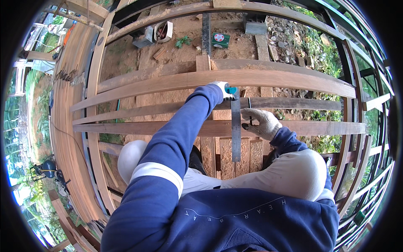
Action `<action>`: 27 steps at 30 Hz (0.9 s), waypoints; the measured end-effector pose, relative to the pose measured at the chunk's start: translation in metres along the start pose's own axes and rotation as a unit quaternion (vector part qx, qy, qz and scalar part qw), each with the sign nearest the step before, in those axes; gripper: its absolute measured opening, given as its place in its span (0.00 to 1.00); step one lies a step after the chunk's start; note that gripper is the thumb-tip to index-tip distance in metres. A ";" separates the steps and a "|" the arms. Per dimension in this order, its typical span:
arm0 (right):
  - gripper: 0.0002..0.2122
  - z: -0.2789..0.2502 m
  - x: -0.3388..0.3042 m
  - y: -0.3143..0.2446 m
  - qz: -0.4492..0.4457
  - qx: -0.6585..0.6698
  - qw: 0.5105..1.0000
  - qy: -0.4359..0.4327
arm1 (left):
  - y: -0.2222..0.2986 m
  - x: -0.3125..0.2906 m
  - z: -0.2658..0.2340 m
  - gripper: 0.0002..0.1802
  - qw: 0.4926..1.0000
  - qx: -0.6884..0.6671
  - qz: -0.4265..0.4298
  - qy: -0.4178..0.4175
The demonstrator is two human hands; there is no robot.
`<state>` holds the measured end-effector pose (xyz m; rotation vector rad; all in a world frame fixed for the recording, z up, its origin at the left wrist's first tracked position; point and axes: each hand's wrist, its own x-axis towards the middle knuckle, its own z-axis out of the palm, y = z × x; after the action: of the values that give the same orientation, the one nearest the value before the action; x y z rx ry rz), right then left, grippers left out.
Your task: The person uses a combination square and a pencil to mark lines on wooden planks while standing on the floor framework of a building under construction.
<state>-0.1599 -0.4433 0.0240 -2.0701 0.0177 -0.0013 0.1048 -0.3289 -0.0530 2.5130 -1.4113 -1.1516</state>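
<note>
My left hand (221,89), in a white glove, is closed on the teal head of a square (236,130) at the far ridged board (277,78). The square's metal blade points toward me, crossing over the nearer ridged board (176,127) and ending above short planks (242,157). To the right of the blade is my gloved right hand (266,123), fingers closed round a thin dark pencil-like stick (249,105). That hand is over the nearer board. Between the two ridged boards runs a darker, narrower beam (298,103).
Long stacked timbers (73,138) lie at the left. Beyond the boards, a green box (220,40), a white container (163,31) and concrete blocks (255,26) stand on the dirt. Rubble and plants line the right. My bent knees flank the short planks.
</note>
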 end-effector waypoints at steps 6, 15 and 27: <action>0.20 0.000 0.005 0.005 -0.029 0.004 0.999 0.020 | 0.004 0.001 -0.001 0.33 1.000 0.005 -0.011 -0.002; 0.16 0.002 0.011 -0.009 0.018 0.036 0.995 0.093 | -0.003 0.003 0.002 0.33 1.000 -0.008 -0.021 -0.009; 0.18 0.019 0.016 0.013 0.034 0.152 0.982 0.107 | -0.007 0.001 0.006 0.30 0.999 -0.022 -0.024 0.019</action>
<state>-0.1437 -0.4334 0.0030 -1.7552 0.2085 -0.1738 0.1066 -0.3241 -0.0603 2.5376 -1.3102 -1.1221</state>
